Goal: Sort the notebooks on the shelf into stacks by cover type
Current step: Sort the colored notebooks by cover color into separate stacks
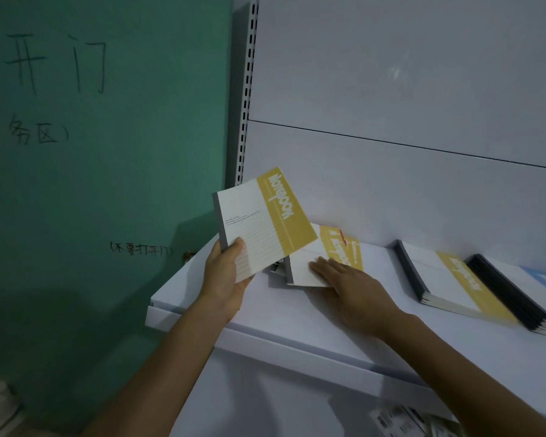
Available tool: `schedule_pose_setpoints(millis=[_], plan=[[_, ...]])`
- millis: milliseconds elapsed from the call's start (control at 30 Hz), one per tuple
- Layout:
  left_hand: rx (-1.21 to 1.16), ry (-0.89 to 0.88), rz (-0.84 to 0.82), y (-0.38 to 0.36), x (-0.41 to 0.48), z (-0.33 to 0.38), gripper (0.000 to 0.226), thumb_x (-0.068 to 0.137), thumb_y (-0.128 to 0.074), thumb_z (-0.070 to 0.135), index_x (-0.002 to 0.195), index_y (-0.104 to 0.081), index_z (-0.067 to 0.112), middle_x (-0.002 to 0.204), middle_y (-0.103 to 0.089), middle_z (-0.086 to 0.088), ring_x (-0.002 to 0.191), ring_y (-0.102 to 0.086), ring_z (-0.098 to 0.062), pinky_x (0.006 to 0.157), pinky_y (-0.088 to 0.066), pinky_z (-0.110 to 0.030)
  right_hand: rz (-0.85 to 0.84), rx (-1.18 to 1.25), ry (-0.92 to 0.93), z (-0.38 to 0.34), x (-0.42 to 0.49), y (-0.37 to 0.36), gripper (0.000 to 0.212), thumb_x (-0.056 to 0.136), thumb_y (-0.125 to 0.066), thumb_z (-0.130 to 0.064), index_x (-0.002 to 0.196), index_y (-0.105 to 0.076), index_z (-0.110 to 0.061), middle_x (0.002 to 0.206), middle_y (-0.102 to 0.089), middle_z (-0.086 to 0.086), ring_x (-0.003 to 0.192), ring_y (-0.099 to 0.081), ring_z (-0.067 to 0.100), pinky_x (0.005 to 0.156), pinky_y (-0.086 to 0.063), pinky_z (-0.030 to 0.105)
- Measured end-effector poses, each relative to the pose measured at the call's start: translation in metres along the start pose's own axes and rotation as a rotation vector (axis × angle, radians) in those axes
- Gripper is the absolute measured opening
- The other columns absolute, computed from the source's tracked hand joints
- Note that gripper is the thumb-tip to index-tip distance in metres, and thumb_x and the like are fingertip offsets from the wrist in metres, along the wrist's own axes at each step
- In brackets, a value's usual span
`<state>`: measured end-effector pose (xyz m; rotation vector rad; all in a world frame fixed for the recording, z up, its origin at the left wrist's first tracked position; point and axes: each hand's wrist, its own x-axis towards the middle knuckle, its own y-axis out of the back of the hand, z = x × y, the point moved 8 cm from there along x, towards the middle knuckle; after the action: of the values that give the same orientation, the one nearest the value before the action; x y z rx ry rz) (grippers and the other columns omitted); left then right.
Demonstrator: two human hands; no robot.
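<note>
The yellow-and-white notebook [265,222] is held up, tilted, over the left end of the shelf [297,313], with its grey spine to the left. The left hand [224,279] pinches it at the lower corner by the spine, thumb [235,247] on the cover and fingers underneath. The right hand [350,285] lies flat, fingers straight, on a second notebook [300,271] with the same cover, which rests askew on the shelf near the back panel. Something small and dark shows from under its left edge, too hidden to name. Further right are two piles: a yellow stack [454,282] of matching covers and, just beside it, a dark-spined stack [511,294] topped in white and blue.

These look like thin soft-cover books. They are probably light and a little floppy, with smooth covers likely to slide on the painted shelf and on each other. A corner pinch is enough for one book, though the free end may droop. A hold near the spine, where the binding stiffens it, seems steadier. The book under the right palm would probably lift best by tipping up a long edge, then gripping it with the thumb above and the fingers below. Both appear to belong on the yellow stack, and setting them down square should keep that pile from fanning.
</note>
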<state>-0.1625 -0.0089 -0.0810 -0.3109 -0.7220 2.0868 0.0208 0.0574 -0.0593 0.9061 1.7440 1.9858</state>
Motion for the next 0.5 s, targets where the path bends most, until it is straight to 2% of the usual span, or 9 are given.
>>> schedule_pose_setpoints(millis=[100,167,233,267,367,433,500], plan=[[0.023,0.009,-0.032,-0.002,0.0,-0.001,0.031,0.097,-0.049,0.012,0.126,-0.052,0.023,0.108,-0.064,-0.001,0.095,-0.058,-0.017,0.066,-0.047,-0.026,0.139,0.034,-0.075,0.013,-0.008,0.017,0.042,0.098,-0.034,-0.03,0.14,-0.04,-0.032,0.141,-0.049,-0.005,0.122,-0.051,0.021,0.087,-0.042,0.03],[0.053,0.009,-0.047,-0.003,0.001,-0.002,0.034,0.097,-0.049,0.013,0.129,-0.052,0.022,0.114,-0.064,-0.003,0.1,-0.059,-0.019,0.068,-0.048,-0.027,0.294,0.166,-0.143,0.029,-0.011,0.028,0.041,0.095,-0.036,-0.017,0.131,-0.05,-0.028,0.115,-0.065,0.004,0.099,-0.061,0.029,0.073,-0.045,0.032],[0.085,0.006,-0.06,-0.004,0.001,-0.002,0.035,0.097,-0.049,0.013,0.131,-0.051,0.022,0.118,-0.064,-0.003,0.105,-0.059,-0.02,0.073,-0.05,-0.03,0.444,0.292,-0.209,0.043,-0.013,0.041,0.033,0.097,-0.04,-0.008,0.124,-0.055,-0.018,0.085,-0.063,0.005,0.074,-0.06,0.03,0.059,-0.043,0.029],[0.101,0.002,-0.065,-0.005,0.001,-0.003,0.035,0.097,-0.049,0.013,0.132,-0.051,0.022,0.118,-0.064,-0.003,0.107,-0.059,-0.02,0.076,-0.051,-0.031,0.502,0.357,-0.262,0.05,-0.015,0.049,0.028,0.099,-0.04,-0.009,0.122,-0.056,-0.012,0.08,-0.06,0.006,0.068,-0.056,0.026,0.056,-0.041,0.027],[0.178,-0.032,-0.085,-0.008,0.001,-0.002,0.034,0.098,-0.048,0.013,0.131,-0.051,0.023,0.12,-0.064,-0.001,0.11,-0.059,-0.021,0.085,-0.051,-0.036,0.655,0.496,-0.35,0.055,-0.022,0.071,0.028,0.1,-0.041,-0.013,0.124,-0.053,-0.006,0.094,-0.063,0.011,0.071,-0.05,0.018,0.064,-0.044,0.028],[0.252,-0.069,-0.112,-0.011,0.0,-0.001,0.03,0.099,-0.047,0.013,0.126,-0.053,0.026,0.12,-0.064,0.002,0.111,-0.059,-0.019,0.093,-0.05,-0.039,0.752,0.469,-0.333,0.045,-0.026,0.084,0.03,0.099,-0.042,-0.013,0.128,-0.052,-0.008,0.091,-0.06,0.005,0.068,-0.05,0.013,0.062,-0.043,0.024],[0.312,-0.092,-0.156,-0.017,-0.004,-0.001,0.027,0.099,-0.047,0.015,0.121,-0.054,0.031,0.118,-0.066,0.006,0.11,-0.061,-0.016,0.095,-0.049,-0.038,0.819,0.404,-0.262,0.025,-0.027,0.094,0.032,0.098,-0.045,-0.009,0.129,-0.053,-0.011,0.091,-0.065,0.007,0.069,-0.057,0.016,0.061,-0.042,0.02]])
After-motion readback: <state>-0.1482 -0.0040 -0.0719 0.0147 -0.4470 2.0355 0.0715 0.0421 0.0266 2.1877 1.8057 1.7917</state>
